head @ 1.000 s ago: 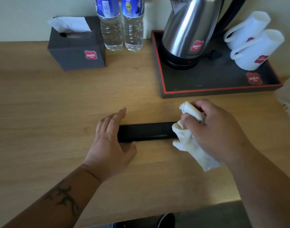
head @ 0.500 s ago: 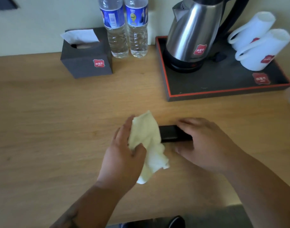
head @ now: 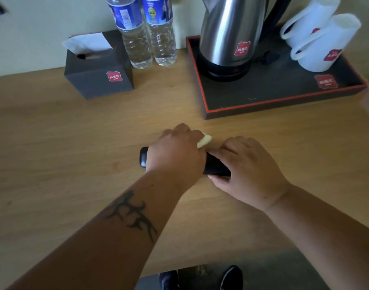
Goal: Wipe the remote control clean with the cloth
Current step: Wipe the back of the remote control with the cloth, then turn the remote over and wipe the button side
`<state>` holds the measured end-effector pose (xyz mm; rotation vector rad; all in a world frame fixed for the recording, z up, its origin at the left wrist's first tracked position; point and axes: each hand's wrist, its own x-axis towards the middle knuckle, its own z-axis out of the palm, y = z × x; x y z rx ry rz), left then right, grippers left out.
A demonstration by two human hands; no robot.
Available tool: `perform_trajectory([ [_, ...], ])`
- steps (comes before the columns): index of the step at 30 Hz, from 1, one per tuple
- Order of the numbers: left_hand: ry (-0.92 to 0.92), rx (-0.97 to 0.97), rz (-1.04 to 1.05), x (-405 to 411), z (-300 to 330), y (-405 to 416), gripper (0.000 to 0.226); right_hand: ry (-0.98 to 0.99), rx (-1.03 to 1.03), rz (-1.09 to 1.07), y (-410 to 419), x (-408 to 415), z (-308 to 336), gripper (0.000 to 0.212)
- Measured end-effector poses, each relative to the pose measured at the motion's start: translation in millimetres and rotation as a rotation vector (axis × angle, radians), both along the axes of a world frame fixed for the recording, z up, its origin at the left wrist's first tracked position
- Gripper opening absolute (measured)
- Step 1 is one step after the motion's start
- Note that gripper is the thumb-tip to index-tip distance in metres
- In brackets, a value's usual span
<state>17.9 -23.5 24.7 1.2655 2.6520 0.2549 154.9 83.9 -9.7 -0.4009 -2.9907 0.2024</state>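
Dark grey cardboard tissue box (head: 95,80) at rear left of the light wooden desk (head: 53,153), a white tissue (head: 87,43) standing out of its top slot; just beside it to the right, two clear plastic water bottles with blue labels (head: 147,34), upright and side by side, water visible in their lower halves; further right, a black rectangular tray with a red rim (head: 284,95) holding a stainless-steel electric kettle (head: 229,34) on its black base and two white mugs (head: 321,36) lying tilted, mouths toward upper right; the tray's front edge lies near the hands but apart from them. Bare desk surface extends widely to the left of the hands and in front of them as far as the near desk edge, below which dark shoes (head: 200,279) show on the floor. Long black remote control (head: 143,156) lies crosswise at desk centre, its left end exposed, its middle and right parts mostly covered; left hand (head: 175,155), forearm tattooed, knuckles up, closed over a pale cloth (head: 204,140) and pressed onto the remote's middle, only a corner of cloth protruding; right hand (head: 246,166), palm down, clasps the remote's right end, thumb along its near side; the two hands touch.
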Motion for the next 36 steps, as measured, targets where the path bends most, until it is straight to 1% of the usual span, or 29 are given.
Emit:
perform_trajectory([
  [2, -0.018, -0.021, 0.028, -13, -2, -4, 0.028, -0.024, -0.002, -0.001, 1, 1, 0, 0.05],
  [4, -0.038, -0.014, 0.098, -29, -5, -14, 0.026, -0.04, -0.016, -0.012, 3, 2, 0, 0.052],
  [7, -0.05, 0.037, 0.189, -46, -14, -36, 0.028, -0.041, -0.047, 0.0, 4, 2, -1, 0.053],
  [11, -0.041, 0.126, 0.23, -55, -21, -54, 0.028, -0.028, -0.083, 0.003, 4, 1, -3, 0.054],
  [15, -0.086, 0.144, 0.363, -73, -24, -80, 0.021, -0.021, -0.128, -0.022, 8, 3, 0, 0.055],
  [16, -0.131, 0.188, 0.407, -75, -23, -89, 0.018, -0.02, -0.158, -0.047, 10, 4, 1, 0.056],
  [18, -0.313, 0.345, 0.56, -72, -20, -103, 0.007, 0.001, -0.278, -0.117, 16, 8, 5, 0.055],
  [20, -0.517, 0.516, 0.742, -60, -19, -114, 0.003, 0.043, -0.513, -0.208, 22, 10, 10, 0.048],
  [21, -0.602, 0.568, 0.797, -53, -19, -119, 0.005, 0.063, -0.651, -0.255, 25, 11, 13, 0.043],
  [22, -0.667, 0.596, 0.82, -45, -20, -121, 0.012, 0.074, -0.78, -0.3, 27, 10, 16, 0.037],
  [24, -0.76, 0.625, 0.804, -30, -20, -123, 0.027, 0.057, -0.99, -0.395, 30, 6, 25, 0.028],
  [25, -0.787, 0.631, 0.766, -23, -19, -120, 0.03, 0.041, -1.075, -0.456, 30, 3, 27, 0.03],
  [27, -0.833, 0.612, 0.653, -6, -16, -109, 0.029, 0.043, -1.211, -0.578, 30, -6, 28, 0.038],
  [29, -0.904, 0.563, 0.547, 13, -15, -91, 0.023, 0.07, -1.304, -0.673, 30, -17, 23, 0.04],
  [31, -1.007, 0.508, 0.445, 33, -16, -74, 0.009, 0.031, -1.292, -0.711, 30, -27, 18, 0.041],
  [32, -1.056, 0.472, 0.391, 41, -15, -66, 0.007, -0.017, -1.253, -0.706, 30, -31, 16, 0.042],
  [34, -1.118, 0.377, 0.253, 52, -14, -58, 0.016, -0.108, -1.178, -0.677, 31, -37, 13, 0.046],
  [35, -1.094, 0.342, 0.167, 54, -15, -58, 0.022, -0.14, -1.143, -0.664, 31, -40, 13, 0.05],
  [36, -0.99, 0.326, 0.078, 54, -15, -61, 0.026, -0.154, -1.101, -0.648, 31, -43, 13, 0.052],
])
